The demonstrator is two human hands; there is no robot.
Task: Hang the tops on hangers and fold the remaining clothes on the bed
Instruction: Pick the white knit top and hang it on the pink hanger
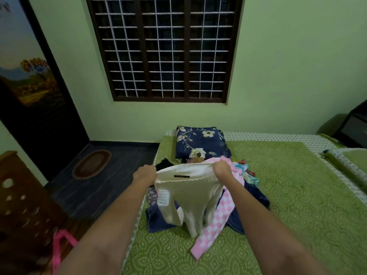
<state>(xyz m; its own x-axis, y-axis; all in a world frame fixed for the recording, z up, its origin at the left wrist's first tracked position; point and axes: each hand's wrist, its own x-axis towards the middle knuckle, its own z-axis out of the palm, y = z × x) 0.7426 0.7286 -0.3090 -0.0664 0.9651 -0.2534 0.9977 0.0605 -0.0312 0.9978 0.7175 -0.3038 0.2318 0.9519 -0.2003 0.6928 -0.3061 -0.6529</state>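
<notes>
A cream ribbed garment (188,197) with a dark label inside its top edge hangs above the bed. My left hand (144,174) grips its left upper corner and my right hand (222,170) grips the right corner, stretching the top edge between them. Below it lies a heap of clothes (250,195): a pink-and-white checked piece (216,221), dark blue pieces and some colourful ones. The heap sits on the green patterned bed cover (297,195). Pink hangers (61,243) show at the lower left, beside the bed.
A folded navy floral blanket (198,141) lies behind the heap near the wall. A wooden cabinet (21,195) stands at the left, with an oval mat (91,163) on the dark floor. A barred window is ahead, and a dark unit (355,124) stands at the far right.
</notes>
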